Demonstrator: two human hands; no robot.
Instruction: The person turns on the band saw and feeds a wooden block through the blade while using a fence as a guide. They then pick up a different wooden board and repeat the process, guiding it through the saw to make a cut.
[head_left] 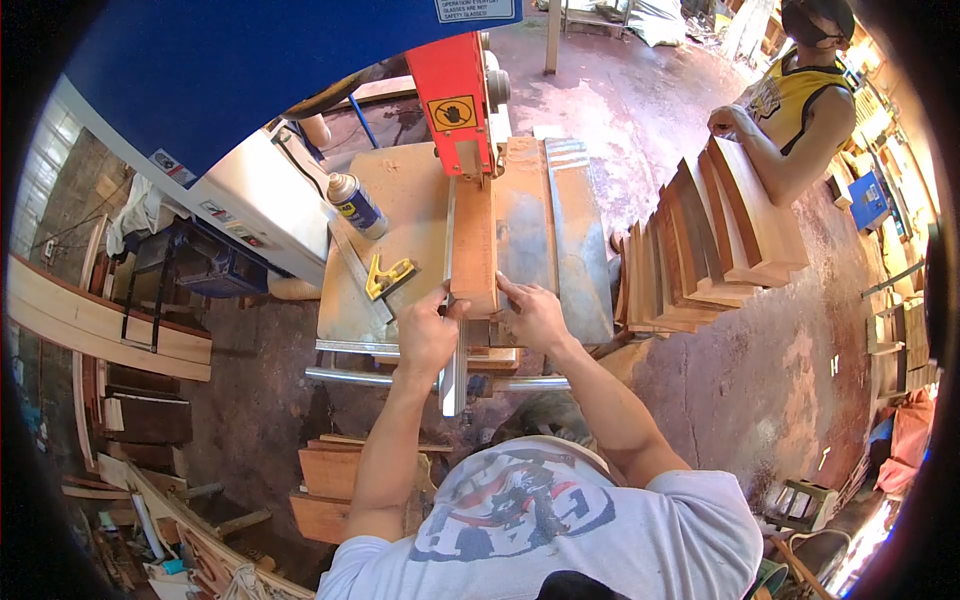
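A reddish-brown wooden block point(474, 250) lies lengthwise on the bandsaw table point(400, 190), its far end under the red blade guard point(447, 100). At the block's near left corner, my left hand point(430, 328) grips it with bent fingers, close to the metal fence point(454, 370). My right hand point(535, 315) presses thumb and fingers against the near right side of the same block. The blade itself is hidden. Left of the block are a yellow combination square point(390, 277) and a blue-and-yellow spray can point(357, 207).
The saw's blue housing point(290, 70) fills the upper left. To the right stands a row of wooden boards point(700, 240), with a person in a yellow top point(805, 110) beside it. More wood blocks point(325, 485) are stacked below the table. Sawdust covers the table's left part.
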